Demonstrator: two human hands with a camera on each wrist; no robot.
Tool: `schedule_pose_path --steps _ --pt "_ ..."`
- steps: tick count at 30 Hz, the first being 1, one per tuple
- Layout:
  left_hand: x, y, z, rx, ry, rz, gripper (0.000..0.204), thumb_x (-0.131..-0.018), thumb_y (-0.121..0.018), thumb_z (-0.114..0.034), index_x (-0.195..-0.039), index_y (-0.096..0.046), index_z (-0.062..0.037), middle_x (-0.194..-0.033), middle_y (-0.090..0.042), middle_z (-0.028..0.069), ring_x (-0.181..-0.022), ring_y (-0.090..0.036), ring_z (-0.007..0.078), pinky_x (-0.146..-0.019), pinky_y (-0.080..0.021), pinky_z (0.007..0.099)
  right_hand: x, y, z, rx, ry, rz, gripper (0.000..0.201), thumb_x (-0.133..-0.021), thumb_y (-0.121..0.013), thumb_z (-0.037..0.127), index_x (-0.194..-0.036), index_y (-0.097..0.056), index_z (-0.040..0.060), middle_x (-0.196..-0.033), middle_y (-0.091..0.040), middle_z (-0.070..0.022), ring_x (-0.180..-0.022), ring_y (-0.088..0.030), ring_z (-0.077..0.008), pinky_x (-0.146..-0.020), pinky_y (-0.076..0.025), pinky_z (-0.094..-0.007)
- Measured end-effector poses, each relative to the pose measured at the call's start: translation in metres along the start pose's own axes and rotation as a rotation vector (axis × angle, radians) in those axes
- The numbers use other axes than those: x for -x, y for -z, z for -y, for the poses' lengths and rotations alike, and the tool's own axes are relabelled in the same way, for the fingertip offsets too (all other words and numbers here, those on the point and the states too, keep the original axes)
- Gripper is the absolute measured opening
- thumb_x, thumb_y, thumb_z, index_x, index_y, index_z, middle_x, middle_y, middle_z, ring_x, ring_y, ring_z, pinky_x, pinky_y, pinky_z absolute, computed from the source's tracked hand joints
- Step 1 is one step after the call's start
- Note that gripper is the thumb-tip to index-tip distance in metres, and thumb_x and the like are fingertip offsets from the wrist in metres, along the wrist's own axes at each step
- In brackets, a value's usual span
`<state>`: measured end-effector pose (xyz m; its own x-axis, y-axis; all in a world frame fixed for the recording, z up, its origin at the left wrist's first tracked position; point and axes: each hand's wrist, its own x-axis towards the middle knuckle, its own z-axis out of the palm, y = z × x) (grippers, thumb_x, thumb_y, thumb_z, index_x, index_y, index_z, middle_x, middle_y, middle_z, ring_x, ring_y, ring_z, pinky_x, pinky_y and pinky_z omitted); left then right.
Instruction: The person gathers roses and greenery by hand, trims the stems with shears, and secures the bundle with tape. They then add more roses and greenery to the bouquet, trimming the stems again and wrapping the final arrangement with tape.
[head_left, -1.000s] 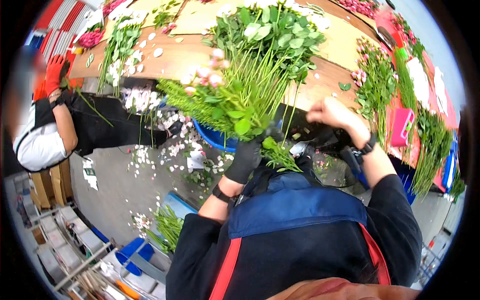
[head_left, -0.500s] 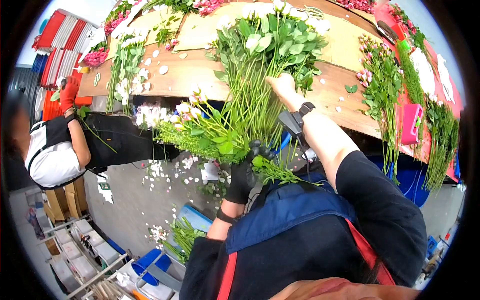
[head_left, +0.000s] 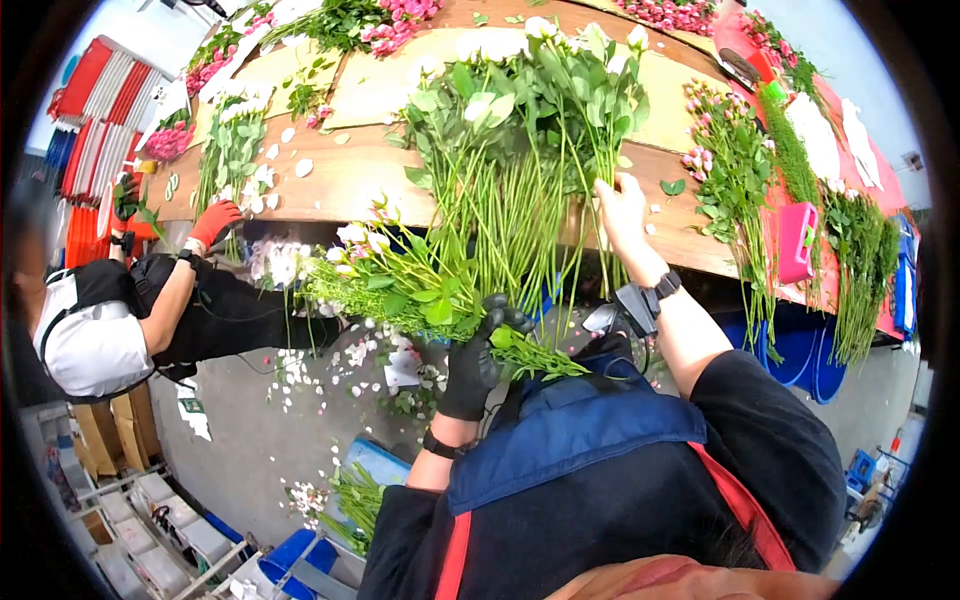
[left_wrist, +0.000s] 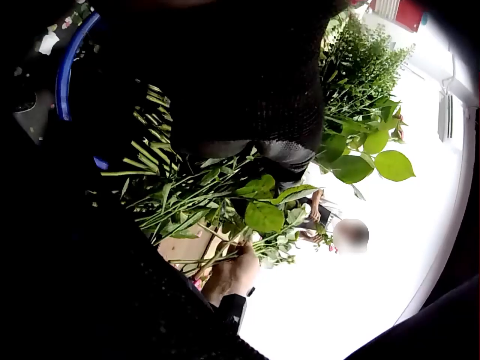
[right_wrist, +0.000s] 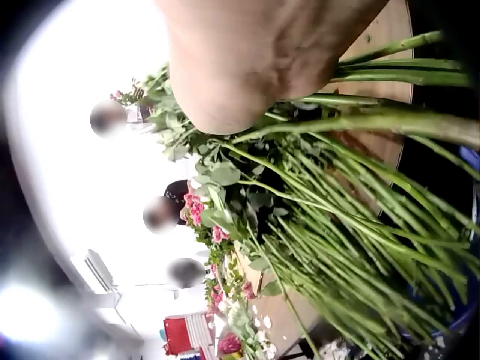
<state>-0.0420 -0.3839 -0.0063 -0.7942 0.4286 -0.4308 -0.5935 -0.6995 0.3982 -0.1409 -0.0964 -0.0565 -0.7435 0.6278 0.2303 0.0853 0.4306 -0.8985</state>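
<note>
My black-gloved left hand (head_left: pixel 478 365) grips a mixed bunch (head_left: pixel 425 285) of pale pink roses and leafy green sprays, held slantwise in front of my apron. Its cut ends stick out past the thumb side, toward the right. Beyond it, a large pile of white roses (head_left: pixel 490 105) lies on the wooden table (head_left: pixel 690 215), long stems hanging over the near edge. At the right side of that pile, my bare right hand (head_left: pixel 625 222) pinches a rose stem (right_wrist: pixel 375 124). In the right wrist view, the hand's back hides its fingertips.
Pink spray roses (head_left: pixel 735 165) and a pink box (head_left: pixel 797 243) are to the right. Blue buckets (head_left: pixel 800 360) stand under the table. At left, a person in red gloves (head_left: pixel 215 222) works beside more flowers. Petals (head_left: pixel 375 350) litter the floor.
My right hand reached in over the white rose stems, then drew back to the pile's right side. The left hand keeps its bunch. The other person's red-gloved hand moved down toward the table edge.
</note>
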Motion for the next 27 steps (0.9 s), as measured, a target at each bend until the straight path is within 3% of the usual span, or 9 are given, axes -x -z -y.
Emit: schedule_pose_path --steps 1,4,6,15,18,20,21,23,27 --pt "-0.003 0.001 0.002 -0.028 -0.005 0.012 0.030 -0.087 -0.065 -0.014 -0.112 -0.056 -0.0011 -0.091 -0.062 0.0120 -0.085 -0.061 0.0259 -0.085 -0.050 0.0435 -0.002 0.007 -0.013 0.064 0.166 -0.077 0.019 -0.084 -0.065 0.014 -0.094 -0.060 -0.0012 -0.075 -0.059 -0.0034 -0.062 -0.053 -0.0085 -0.058 -0.045 -0.0230" --pt "-0.015 -0.002 0.005 -0.050 0.015 0.061 0.030 -0.086 -0.065 -0.012 -0.111 -0.056 0.0009 -0.089 -0.062 0.0127 -0.084 -0.061 0.0263 -0.084 -0.051 0.0439 0.003 0.046 0.023 -0.328 -0.181 0.146 0.017 -0.088 -0.061 0.011 -0.099 -0.057 -0.0018 -0.077 -0.059 -0.0029 -0.063 -0.055 -0.0079 -0.058 -0.044 -0.0213" --pt "-0.016 -0.012 0.004 -0.085 0.012 0.041 0.029 -0.086 -0.064 -0.010 -0.111 -0.056 0.0017 -0.089 -0.062 0.0130 -0.084 -0.061 0.0264 -0.083 -0.051 0.0437 0.005 0.067 0.039 -0.410 -0.193 0.167 0.021 -0.087 -0.063 0.008 -0.103 -0.055 -0.0014 -0.077 -0.057 -0.0009 -0.062 -0.053 -0.0074 -0.059 -0.044 -0.0211" --pt "-0.045 -0.062 0.010 0.094 0.158 0.196 0.033 -0.087 -0.064 -0.013 -0.114 -0.054 0.0021 -0.089 -0.061 0.0118 -0.080 -0.059 0.0245 -0.078 -0.052 0.0398 0.068 0.123 0.078 -0.310 -0.141 0.345 0.021 -0.085 -0.062 0.001 -0.104 -0.052 0.0005 -0.088 -0.056 -0.0016 -0.075 -0.051 -0.0070 -0.068 -0.043 -0.0221" --pt "-0.039 -0.070 0.013 -0.090 0.063 0.285 0.029 -0.084 -0.067 -0.011 -0.110 -0.059 0.0001 -0.099 -0.064 0.0098 -0.086 -0.062 0.0207 -0.079 -0.053 0.0332 0.100 0.113 0.084 -0.353 -0.117 0.440 0.017 -0.084 -0.063 0.001 -0.097 -0.053 0.0015 -0.087 -0.056 -0.0017 -0.076 -0.050 -0.0072 -0.070 -0.043 -0.0233" --pt "-0.034 -0.067 0.018 -0.464 -0.027 0.121 0.027 -0.081 -0.069 -0.007 -0.108 -0.063 -0.0035 -0.102 -0.065 0.0029 -0.090 -0.062 0.0134 -0.081 -0.051 0.0276 0.115 0.111 0.077 -0.210 -0.052 0.576 0.016 -0.082 -0.066 0.002 -0.091 -0.053 0.0030 -0.081 -0.054 0.0004 -0.071 -0.048 -0.0063 -0.065 -0.042 -0.0226" --pt "-0.035 -0.061 0.023 -0.389 -0.016 0.183 0.028 -0.086 -0.066 -0.010 -0.112 -0.060 -0.0022 -0.105 -0.064 0.0026 -0.091 -0.059 0.0126 -0.082 -0.049 0.0276 0.118 0.110 0.078 -0.143 0.096 0.595 0.018 -0.080 -0.067 0.002 -0.087 -0.051 0.0040 -0.075 -0.049 0.0022 -0.066 -0.045 -0.0065 -0.060 -0.040 -0.0223" --pt "-0.031 -0.066 0.020 -0.581 -0.174 0.241 0.026 -0.089 -0.063 -0.014 -0.112 -0.058 -0.0033 -0.106 -0.061 0.0010 -0.091 -0.055 0.0113 -0.082 -0.047 0.0267 0.122 0.110 0.085 -0.252 -0.011 0.687 0.017 -0.081 -0.066 0.002 -0.089 -0.052 0.0030 -0.083 -0.049 -0.0001 -0.074 -0.046 -0.0076 -0.068 -0.040 -0.0216" --pt "-0.048 -0.039 0.032 -0.388 -0.160 0.290 0.019 -0.088 -0.064 -0.011 -0.106 -0.060 -0.0048 -0.099 -0.062 0.0014 -0.088 -0.054 0.0110 -0.079 -0.046 0.0264 0.118 0.113 0.092 -0.338 -0.012 0.706 0.007 -0.090 -0.049 -0.003 -0.090 -0.054 0.0022 -0.095 -0.051 -0.0037 -0.088 -0.048 -0.0109 -0.082 -0.039 -0.0234"
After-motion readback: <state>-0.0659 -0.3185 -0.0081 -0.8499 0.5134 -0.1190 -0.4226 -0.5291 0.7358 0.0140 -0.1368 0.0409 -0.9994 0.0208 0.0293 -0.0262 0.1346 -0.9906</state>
